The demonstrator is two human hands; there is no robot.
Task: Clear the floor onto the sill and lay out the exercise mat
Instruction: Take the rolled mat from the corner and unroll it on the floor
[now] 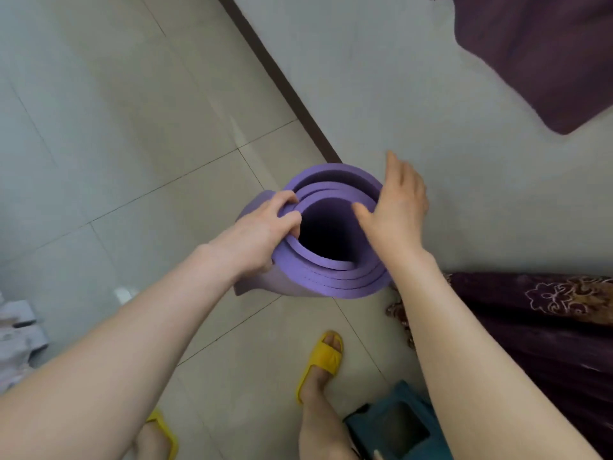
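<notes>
Rolled exercise mat (335, 270) of matt purple foam, finely textured along its cut edges. Smooth, slightly glossy pale floor tiles (132, 127). Dark purple cloth (544, 313) with embroidered gold pattern. Yellow rubbery matt slippers (323, 360).

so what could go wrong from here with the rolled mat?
1. The rolled purple foam mat stands on end; the left hand pinches only its top layers, the right hand merely rests open against it. It may tip or uncoil.
2. The teal box and yellow slippers lie close by, so an unrolling mat could snag them.
</notes>
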